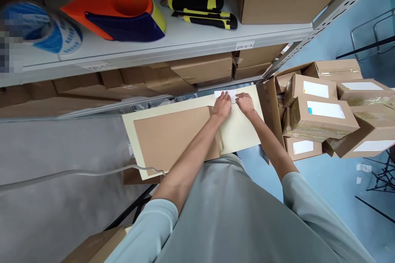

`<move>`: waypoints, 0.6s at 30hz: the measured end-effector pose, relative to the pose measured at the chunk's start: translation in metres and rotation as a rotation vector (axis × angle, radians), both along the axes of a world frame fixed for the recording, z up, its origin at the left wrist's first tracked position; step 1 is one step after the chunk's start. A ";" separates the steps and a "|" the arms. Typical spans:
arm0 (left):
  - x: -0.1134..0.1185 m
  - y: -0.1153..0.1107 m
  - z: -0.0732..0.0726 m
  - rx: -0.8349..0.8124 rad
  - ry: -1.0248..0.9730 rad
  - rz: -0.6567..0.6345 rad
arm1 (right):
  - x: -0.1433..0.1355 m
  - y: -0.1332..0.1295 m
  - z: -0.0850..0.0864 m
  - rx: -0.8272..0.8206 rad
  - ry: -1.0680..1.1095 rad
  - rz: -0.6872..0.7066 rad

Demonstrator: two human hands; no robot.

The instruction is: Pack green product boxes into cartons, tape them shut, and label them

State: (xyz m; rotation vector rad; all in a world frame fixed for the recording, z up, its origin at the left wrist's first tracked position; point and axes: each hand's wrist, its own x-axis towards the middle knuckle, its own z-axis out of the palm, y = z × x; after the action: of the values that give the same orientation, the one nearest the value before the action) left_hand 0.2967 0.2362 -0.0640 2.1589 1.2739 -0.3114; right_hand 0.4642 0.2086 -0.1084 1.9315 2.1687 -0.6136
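A small white paper label (234, 95) lies near the far edge of a cream-coloured board (239, 129). My left hand (222, 106) rests on the label, its fingers stretched out and lying flat. At the label's right edge my right hand (245, 102) is closed, thumb and fingertips pinching the paper. Left of my hands, a brown cardboard box (175, 129) lies flat on the same board, and my left forearm crosses over it. Any print on the label is too small to make out.
Above is a shelf (197, 43) with utility knives (196, 2), an orange and navy tape dispenser (114, 12) and a blue-and-white tape roll (58, 33). A large carton (271, 111) of labelled boxes stands at right. A grey cable (92, 172) runs in from the left.
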 end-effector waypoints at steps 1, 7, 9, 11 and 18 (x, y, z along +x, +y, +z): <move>0.004 0.000 -0.006 -0.027 0.021 -0.010 | 0.000 -0.001 -0.001 0.002 -0.008 0.018; 0.005 -0.004 -0.026 -0.067 0.079 -0.032 | -0.007 -0.003 -0.006 0.037 -0.028 0.100; 0.003 -0.004 -0.027 -0.070 0.088 -0.035 | -0.006 -0.003 -0.007 0.052 -0.046 0.156; 0.002 -0.004 -0.028 -0.077 0.095 -0.036 | -0.003 -0.002 -0.008 0.061 -0.074 0.216; -0.003 -0.001 -0.034 -0.122 0.096 -0.026 | 0.002 -0.008 -0.006 0.044 -0.070 0.280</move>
State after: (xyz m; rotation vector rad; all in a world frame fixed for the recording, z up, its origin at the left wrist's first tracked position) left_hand 0.2938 0.2351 -0.0979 2.0797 1.2466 -0.4960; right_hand 0.4662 0.2004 -0.1146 1.5985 2.3656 -0.4463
